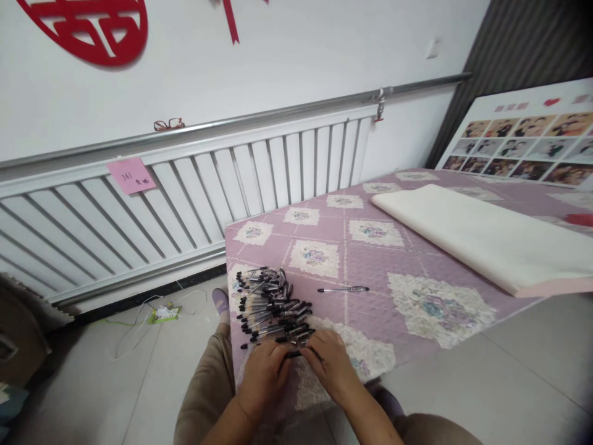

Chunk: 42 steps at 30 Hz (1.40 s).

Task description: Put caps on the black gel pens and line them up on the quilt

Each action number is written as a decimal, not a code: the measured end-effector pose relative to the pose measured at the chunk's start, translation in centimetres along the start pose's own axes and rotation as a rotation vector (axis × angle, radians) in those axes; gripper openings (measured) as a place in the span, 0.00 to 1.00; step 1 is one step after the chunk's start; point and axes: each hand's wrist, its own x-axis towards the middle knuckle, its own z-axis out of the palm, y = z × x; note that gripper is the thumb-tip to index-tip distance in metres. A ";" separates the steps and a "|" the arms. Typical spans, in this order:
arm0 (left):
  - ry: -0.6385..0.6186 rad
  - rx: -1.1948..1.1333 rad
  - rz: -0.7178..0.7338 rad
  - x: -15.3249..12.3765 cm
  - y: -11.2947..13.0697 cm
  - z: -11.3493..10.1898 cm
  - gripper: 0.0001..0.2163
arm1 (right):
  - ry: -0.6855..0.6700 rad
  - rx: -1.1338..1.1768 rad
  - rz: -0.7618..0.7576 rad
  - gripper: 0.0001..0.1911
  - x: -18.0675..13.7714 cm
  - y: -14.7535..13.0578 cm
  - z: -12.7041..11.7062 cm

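Observation:
A dark pen (293, 354) lies level between my two hands at the near side of the table. The fingers of my left hand (265, 371) are closed on its left end. My right hand (330, 360) pinches the other end, and the fingers hide most of the pen. Just beyond my hands is a heap of pens (269, 306), clear-barrelled with black caps and grips, mostly lying side by side. One single pen (343, 289) rests apart, to the right of the heap.
A purple floral tablecloth (365, 259) covers the table. On its right lies a folded cream sheet (482, 228), with a photo board (523, 136) behind. A white radiator (259, 173) runs along the wall. A power strip (165, 313) with cables is on the floor at left.

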 end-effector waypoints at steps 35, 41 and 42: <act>0.001 0.038 0.051 0.0 0.1 -0.1 0.07 | -0.059 0.132 0.057 0.05 -0.2 -0.4 -0.8; 0.003 0.055 0.046 0.0 0.1 0.0 0.06 | -0.051 0.112 0.023 0.09 0.0 -0.2 -0.7; 0.002 0.051 0.044 0.0 0.1 -0.1 0.06 | -0.057 0.129 0.022 0.08 0.0 -0.2 -0.7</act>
